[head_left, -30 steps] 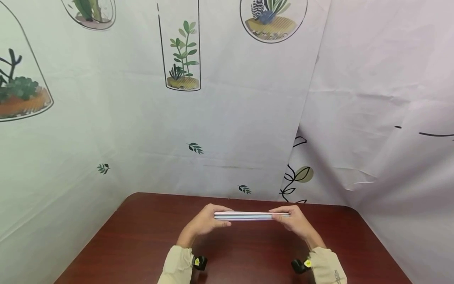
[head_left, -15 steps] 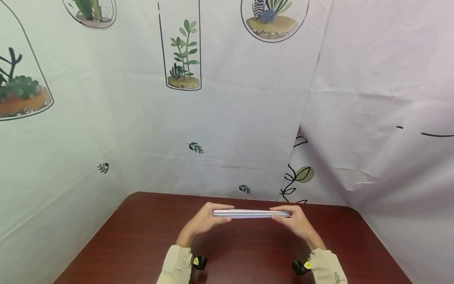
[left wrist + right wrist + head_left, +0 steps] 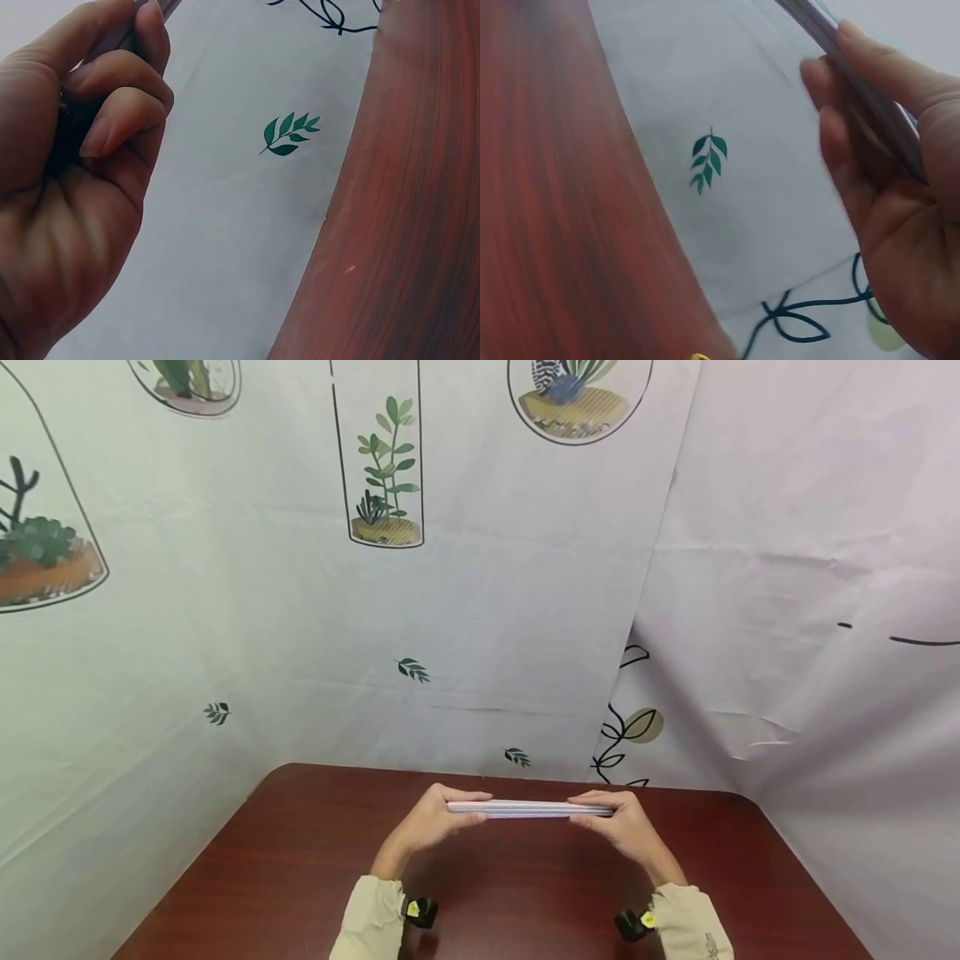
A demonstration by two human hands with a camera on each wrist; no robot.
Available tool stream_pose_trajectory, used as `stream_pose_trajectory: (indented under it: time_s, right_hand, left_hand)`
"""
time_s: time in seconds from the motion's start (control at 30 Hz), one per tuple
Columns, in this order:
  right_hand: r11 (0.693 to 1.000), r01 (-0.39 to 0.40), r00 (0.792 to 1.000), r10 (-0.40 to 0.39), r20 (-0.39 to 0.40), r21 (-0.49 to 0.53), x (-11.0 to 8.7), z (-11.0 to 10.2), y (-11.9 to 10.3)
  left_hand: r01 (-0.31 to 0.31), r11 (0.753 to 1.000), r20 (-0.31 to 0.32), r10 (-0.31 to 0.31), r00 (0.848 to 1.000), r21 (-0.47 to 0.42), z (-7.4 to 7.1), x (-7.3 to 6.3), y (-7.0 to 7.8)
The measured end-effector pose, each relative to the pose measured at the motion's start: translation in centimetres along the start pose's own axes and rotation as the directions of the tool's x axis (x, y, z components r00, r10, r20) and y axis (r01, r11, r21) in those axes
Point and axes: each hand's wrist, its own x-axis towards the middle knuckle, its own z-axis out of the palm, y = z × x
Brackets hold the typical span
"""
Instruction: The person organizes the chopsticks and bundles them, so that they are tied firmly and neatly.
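A thin, flat stack of pale layers (image 3: 528, 809), perhaps booklets, is held level above the table in the head view, its long edge facing me. Whether its layers are booklets or loose sheets cannot be told. The left hand (image 3: 429, 823) grips its left end, fingers over the top and thumb at the near edge. At the other end the right hand (image 3: 624, 820) pinches it the same way. The left wrist view shows the left hand (image 3: 90, 180) with curled fingers, the stack mostly hidden. In the right wrist view, the stack (image 3: 853, 71) slants between the right thumb and fingers.
A dark red wooden table (image 3: 315, 843) lies beneath the hands. Behind it and at both sides hangs a pale cloth (image 3: 480, 610) printed with plants and leaves. Small black cameras (image 3: 422, 912) sit at both wrists, beside beige sleeves (image 3: 367, 918).
Both hands have raised the stack very slightly, keeping their grip. Its layers look closer together than a second ago, and the edge appears thinner. The head view has shifted a little.
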Motion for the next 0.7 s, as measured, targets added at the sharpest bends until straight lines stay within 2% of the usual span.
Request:
stream_pose_trajectory:
  time_s: [0.1, 0.17, 0.23, 0.3, 0.37, 0.43, 0.5, 0.53, 0.6, 0.7]
  right_hand:
    - [0.990, 0.031, 0.999, -0.028, 0.026, -0.139, 0.1, -0.1, -0.3]
    - [0.968, 0.081, 0.996, -0.072, 0.046, -0.235, 0.2, -0.2, -0.5]
    - [0.932, 0.142, 0.990, -0.128, 0.063, -0.334, 0.3, -0.2, -0.7]
    - [0.877, 0.202, 0.979, -0.190, 0.073, -0.436, 0.5, 0.0, -1.1]
    - [0.772, 0.261, 0.962, -0.260, 0.086, -0.580, 0.6, 0.2, -1.4]
    - [0.621, 0.285, 0.945, -0.309, 0.106, -0.730, 0.7, 0.7, -1.8]
    - [0.472, 0.273, 0.934, -0.341, 0.112, -0.839, 0.8, 1.4, -2.0]
    - [0.416, 0.258, 0.931, -0.348, 0.110, -0.872, 0.8, 1.7, -2.0]
    - [0.347, 0.220, 0.930, -0.357, 0.089, -0.912, 0.8, 2.6, -2.1]
    - [0.312, 0.164, 0.917, -0.397, 0.028, -0.936, 0.9, 4.0, -1.9]
  left_hand:
    - [0.012, 1.000, 0.008, -0.012, 1.000, -0.008, 0.0, 0.0, 0.0]
    - [0.017, 1.000, 0.009, -0.017, 1.000, -0.012, 0.0, 0.0, 0.0]
    - [0.020, 1.000, 0.009, -0.020, 1.000, -0.021, 0.1, 0.1, 0.0]
    - [0.020, 0.999, 0.005, -0.020, 1.000, -0.037, 0.1, 0.1, -0.1]
    - [0.016, 0.999, -0.003, -0.016, 1.000, -0.049, 0.1, 0.1, -0.1]
    - [0.007, 0.998, -0.016, -0.008, 1.000, -0.060, 0.1, 0.2, -0.1]
    - [-0.006, 0.998, -0.032, 0.004, 0.999, -0.070, 0.0, 0.2, 0.0]
    - [-0.012, 0.997, -0.041, 0.009, 0.999, -0.076, 0.0, 0.2, 0.1]
    - [-0.023, 0.996, -0.054, 0.018, 0.998, -0.091, 0.0, 0.3, 0.2]
    - [-0.029, 0.992, -0.066, 0.021, 0.998, -0.123, 0.1, 0.3, 0.4]
